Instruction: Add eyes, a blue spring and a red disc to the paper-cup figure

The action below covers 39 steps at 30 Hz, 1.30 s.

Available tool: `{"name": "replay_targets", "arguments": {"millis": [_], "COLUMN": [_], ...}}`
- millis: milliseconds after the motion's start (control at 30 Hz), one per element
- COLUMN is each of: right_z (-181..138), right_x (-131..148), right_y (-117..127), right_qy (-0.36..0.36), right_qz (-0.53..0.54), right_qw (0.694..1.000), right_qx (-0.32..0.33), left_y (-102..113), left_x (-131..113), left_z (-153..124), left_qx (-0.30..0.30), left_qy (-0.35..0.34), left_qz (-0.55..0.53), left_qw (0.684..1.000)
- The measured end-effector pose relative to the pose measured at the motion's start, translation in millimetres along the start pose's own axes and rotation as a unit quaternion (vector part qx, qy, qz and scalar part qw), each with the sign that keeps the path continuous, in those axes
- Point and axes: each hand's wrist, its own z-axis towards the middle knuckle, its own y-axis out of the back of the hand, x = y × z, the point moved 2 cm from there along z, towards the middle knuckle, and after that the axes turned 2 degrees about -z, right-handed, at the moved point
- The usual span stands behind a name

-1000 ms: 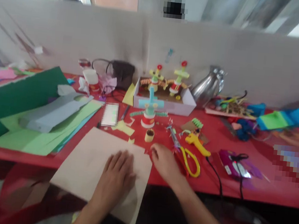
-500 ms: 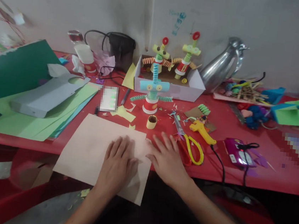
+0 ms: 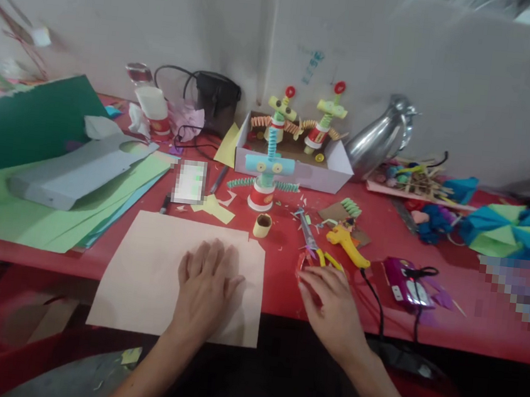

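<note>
My left hand (image 3: 205, 284) rests palm down on a cream sheet of paper (image 3: 143, 274), its fingers loosely spread. The sheet has a small notch at its upper right corner and hangs over the table's front edge. My right hand (image 3: 335, 307) is over the handles of the scissors (image 3: 307, 233), fingers slightly bent and thumb apart from them. The scissors lie flat, with one yellow and one red handle partly hidden under that hand. Behind the sheet stands a small cream paper ring (image 3: 262, 225). Past it is a blue-headed paper robot figure (image 3: 262, 193) with green spring arms.
A yellow glue gun (image 3: 348, 245) and a purple power box (image 3: 410, 283) with cables lie at right. Two more paper figures stand in a white box (image 3: 296, 170), beside a steel jug (image 3: 380, 138). Coloured sheets (image 3: 53, 227) and a grey folded card (image 3: 73, 169) occupy the left.
My right hand has left the sheet's right edge and moved right onto the scissors' handles. My left hand stays on the sheet, which has turned slightly. The view has shifted a little.
</note>
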Motion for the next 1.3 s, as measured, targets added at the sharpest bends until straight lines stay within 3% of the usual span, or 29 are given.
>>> {"name": "replay_targets", "arguments": {"millis": [133,267,433,533,633,800,933,1033,1167,1300], "right_z": [-1,7,71,118,137,105,73,63,55,42], "right_x": [3,16,31,31,28,38,54,51,15,-38], "right_y": [-1,-10,-31,-48,-49,-24,-35,-36,-6,26], "right_qy": [-0.015,0.024,-0.023,-0.023,-0.032,-0.022,0.029,0.016,-0.018,-0.071], "right_qz": [-0.002,0.031,0.058,0.074,0.085,0.121,0.129,0.115,0.07,-0.046], "right_qw": [1.0,0.999,0.998,0.995,0.993,0.992,0.986,0.986,0.995,0.996], "right_qx": [-0.023,0.011,0.015,0.056,0.071,-0.008,0.101,0.117,0.064,0.008], "left_y": [8,10,8,8,8,2,2,6,14,18], "left_x": [0,-3,-6,-8,-12,-16,-5,9,20,13], "left_z": [-8,-14,-12,-8,-1,13,16,18,28,41], "left_qx": [-0.005,0.015,0.022,0.029,0.041,0.041,0.035,0.047,0.051,0.041], "left_qy": [-0.029,-0.033,-0.033,-0.033,-0.032,-0.026,-0.017,-0.016,0.0,-0.001], "left_qz": [0.002,0.002,0.017,0.022,0.017,-0.026,-0.068,-0.123,-0.174,-0.2], "left_qw": [1.0,0.999,0.999,0.999,0.998,0.998,0.997,0.991,0.983,0.979]}}
